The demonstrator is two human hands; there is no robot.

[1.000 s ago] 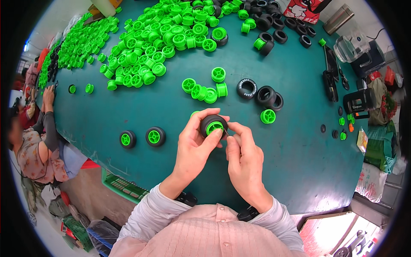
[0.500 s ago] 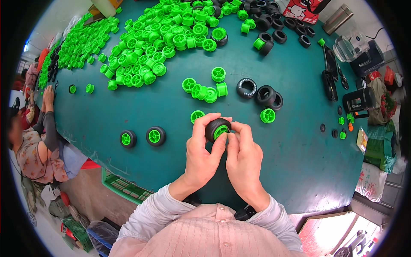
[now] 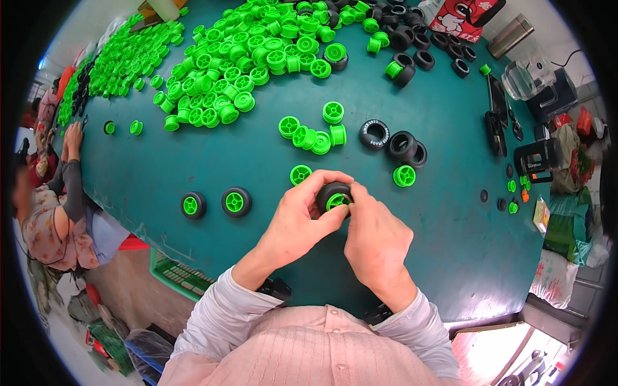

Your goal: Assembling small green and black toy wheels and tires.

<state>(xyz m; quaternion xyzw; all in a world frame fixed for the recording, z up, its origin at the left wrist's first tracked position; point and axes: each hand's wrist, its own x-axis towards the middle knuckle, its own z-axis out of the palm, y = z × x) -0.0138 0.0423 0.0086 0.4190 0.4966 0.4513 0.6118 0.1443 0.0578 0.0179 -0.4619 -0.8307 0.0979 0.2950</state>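
Note:
Between my two hands is a toy wheel (image 3: pixel 329 193), a black tyre with a green spoked rim inside it. My left hand (image 3: pixel 298 215) grips it from the left, thumb on the rim's face and fingers over the top. My right hand (image 3: pixel 378 239) is closed against the wheel's right side, its fingertips pressed to the tyre's edge and partly hidden. Just beyond my left fingers lies a loose green rim (image 3: pixel 300 174). Two wheels with tyres on, a nearer one (image 3: pixel 236 202) and one farther left (image 3: pixel 192 205), rest on the table. Another green rim (image 3: pixel 404 175) lies to the right.
Beyond my hands sit several green rims (image 3: pixel 304 136) and black tyres (image 3: pixel 402 147). A big heap of rims (image 3: pixel 225 77) covers the back of the green table (image 3: pixel 450 244), with a tyre pile (image 3: pixel 402 38) right of it. A co-worker's arm (image 3: pixel 74 174) reaches the left edge.
My right hand has turned, its fingers now more curled at the wheel's right side. My left forearm has swung outward to the left. The wheel stays between both hands.

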